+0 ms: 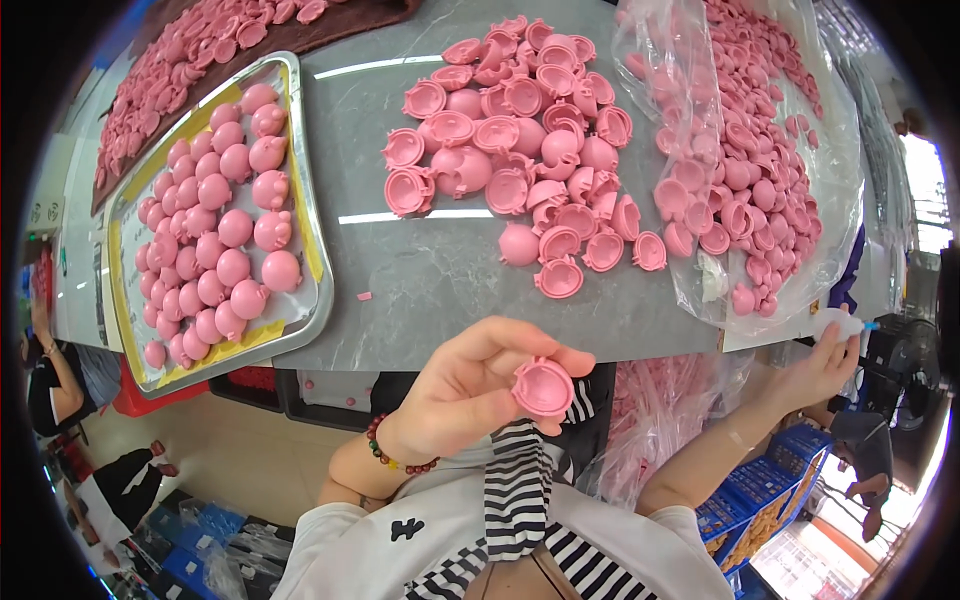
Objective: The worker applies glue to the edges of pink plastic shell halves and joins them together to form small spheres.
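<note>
Between the thumb and the bent fingers of my left hand (465, 392) I hold one pink half-shell (543, 388), with its hollow side turned toward my eyes. These fingers are closed as far as the piece permits. Relative to the middle pile (525, 135), this half-shell is on my side, in the air near the front edge of the grey table (420, 285). A beaded bracelet (388, 460) is around the same wrist. To the right of the pile, and also nearer to me, my right hand (818, 372) has its fingers around a small whitish bottle (846, 325) with a blue tip; how firmly they press, I cannot tell.

The pile itself consists of many loose pink shells, some with the hollow upward, some with the round back upward. Left of the pile stands a metal tray (313, 175), which bears many pink balls (214, 190); several of them show small bumps. Between tray and pile, toward my side, lies a small pink scrap (364, 296). Right of the pile, a clear plastic bag (840, 150) contains more pink shells. Farther to the left of the pile, beyond the tray, a brown cloth (345, 25) carries another pink heap (185, 65).
</note>
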Available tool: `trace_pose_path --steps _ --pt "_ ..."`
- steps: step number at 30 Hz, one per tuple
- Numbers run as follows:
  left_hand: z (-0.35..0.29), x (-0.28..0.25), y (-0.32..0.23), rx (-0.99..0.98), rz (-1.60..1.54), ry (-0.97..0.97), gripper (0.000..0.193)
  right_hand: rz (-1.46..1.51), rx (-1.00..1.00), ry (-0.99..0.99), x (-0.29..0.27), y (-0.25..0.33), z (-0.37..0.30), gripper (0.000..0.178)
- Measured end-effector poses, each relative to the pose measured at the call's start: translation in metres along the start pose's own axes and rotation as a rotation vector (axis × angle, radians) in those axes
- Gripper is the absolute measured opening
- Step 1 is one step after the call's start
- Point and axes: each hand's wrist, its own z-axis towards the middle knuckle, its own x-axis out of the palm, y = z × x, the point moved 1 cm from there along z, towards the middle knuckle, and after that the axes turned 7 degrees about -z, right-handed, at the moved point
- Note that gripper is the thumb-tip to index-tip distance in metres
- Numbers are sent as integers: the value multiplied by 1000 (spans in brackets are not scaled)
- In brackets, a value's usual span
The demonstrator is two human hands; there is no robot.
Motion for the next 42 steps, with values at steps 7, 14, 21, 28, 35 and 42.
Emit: trace_pose_path --steps 7,14,21,28,35,42 --pt "4 4 -1 -35 134 10 41 -209 95 67 -30 -104 63 38" --pt "1 13 -1 219 664 -82 41 -98 100 55 -9 -80 53 36" --pt "-2 11 2 206 670 -133 41 -142 62 183 -6 -94 49 34" --pt "3 13 4 188 661 -110 40 -324 -499 249 -1 13 1 24" --pt "1 14 5 164 641 -80 39 -732 -522 711 20 67 -32 22" --pt "5 19 9 156 706 -139 43 102 -435 803 20 105 -67 32"
